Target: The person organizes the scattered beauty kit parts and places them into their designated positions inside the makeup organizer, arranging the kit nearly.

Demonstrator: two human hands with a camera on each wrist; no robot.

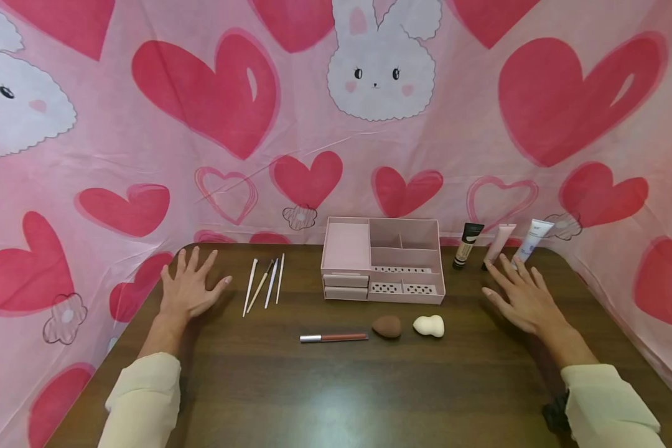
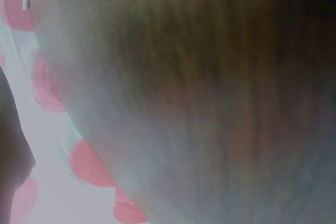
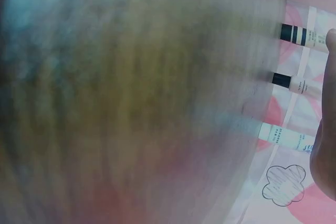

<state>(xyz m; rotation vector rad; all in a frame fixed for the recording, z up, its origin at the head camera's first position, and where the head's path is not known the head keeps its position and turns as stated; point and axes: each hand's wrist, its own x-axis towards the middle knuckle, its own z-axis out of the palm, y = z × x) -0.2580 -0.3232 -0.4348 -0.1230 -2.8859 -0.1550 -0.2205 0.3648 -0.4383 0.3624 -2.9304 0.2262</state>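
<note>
Both hands flat on a dark wood table, pink heart cloth behind.

Head view: left hand (image 1: 189, 287) and right hand (image 1: 523, 295) lie spread, holding nothing, either side of the pink organizer (image 1: 383, 261); brushes (image 1: 264, 284) left, tubes (image 1: 499, 245) right. Wrist views: blurred tabletop.

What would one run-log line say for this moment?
left hand: flat on table, beside brushes | right hand: open, near tubes | organizer: untouched

Your left hand (image 1: 189, 287) lies flat, palm down, fingers spread and straight. Your right hand (image 1: 523, 297) is likewise palm down with fingers splayed forward. Both forearms reach ahead in pale cream sleeves (image 1: 143, 398), well apart.
</note>
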